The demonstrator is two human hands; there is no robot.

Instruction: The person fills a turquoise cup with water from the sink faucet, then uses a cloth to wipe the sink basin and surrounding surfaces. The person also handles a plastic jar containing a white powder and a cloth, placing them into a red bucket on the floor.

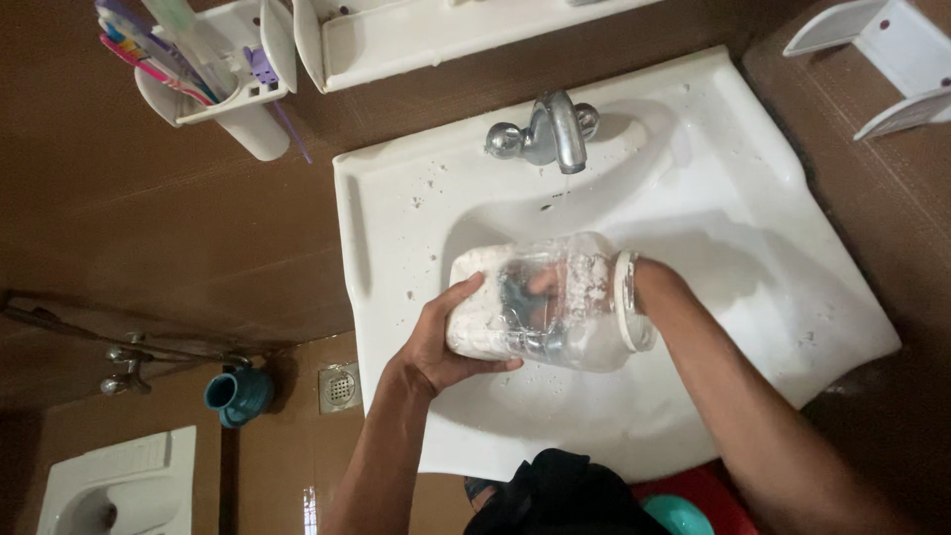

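A clear plastic jar [584, 297] with soapy white foam inside lies on its side over the white sink [416, 198]. My left hand [436, 342] grips the jar's bottom end. My right hand [540, 287] is pushed in through the jar's wide mouth up to the wrist, holding a dark scrubber against the inner wall. Only the forearm shows outside the jar.
A chrome tap [550, 134] stands at the sink's back. A white holder with toothbrushes [213, 69] hangs on the brown wall at upper left, white shelves [882, 50] at upper right. Below left are a blue mug [238, 394], a floor drain [340, 386] and a squat toilet [119, 490].
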